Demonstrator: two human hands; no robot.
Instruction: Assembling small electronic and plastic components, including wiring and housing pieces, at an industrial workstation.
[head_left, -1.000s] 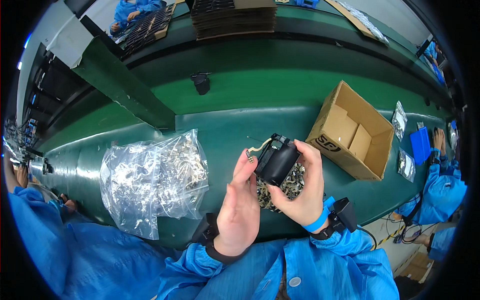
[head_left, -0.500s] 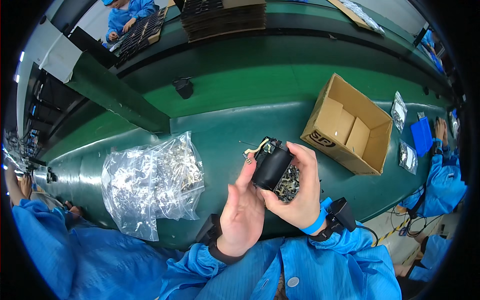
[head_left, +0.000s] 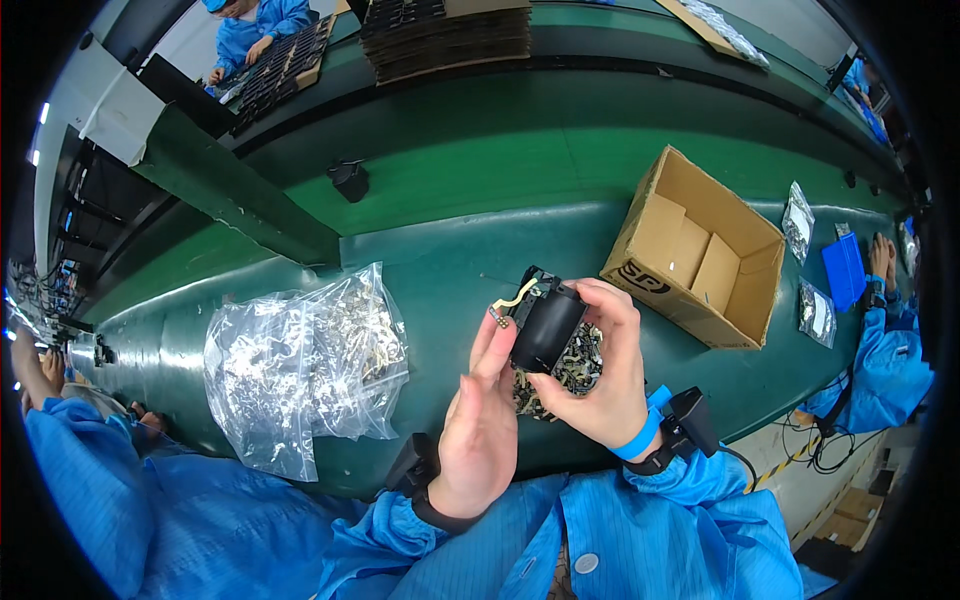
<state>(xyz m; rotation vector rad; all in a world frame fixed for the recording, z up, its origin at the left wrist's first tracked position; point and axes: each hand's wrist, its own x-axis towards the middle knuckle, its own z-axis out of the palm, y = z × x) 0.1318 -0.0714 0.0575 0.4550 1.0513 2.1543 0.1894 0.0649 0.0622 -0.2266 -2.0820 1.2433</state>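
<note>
My right hand [head_left: 607, 390] is closed around a black cylindrical housing [head_left: 549, 330], tilted above the table. Electronics show at the housing's upper end, and a pale flexible ribbon cable [head_left: 516, 298] comes out of it to the left. Beside it, my left hand [head_left: 475, 440] is upright with its fingers stretched out and the palm facing the housing. The fingertips touch or nearly touch the small connector at the cable's end. Below the housing lies a pile of small metallic and black parts [head_left: 578, 365], partly hidden by my hands.
Clear plastic bags of small parts [head_left: 310, 370] lie on the green table to the left. An open cardboard box [head_left: 700, 265] stands at the right, with small bags [head_left: 817, 313] and a blue tray [head_left: 843, 272] beyond. A black cup-like piece [head_left: 350, 181] sits on the green strip behind.
The housing has shifted slightly right, and my left hand has moved a little left, uncovering more of the pile. The black cup-like piece behind has moved left.
</note>
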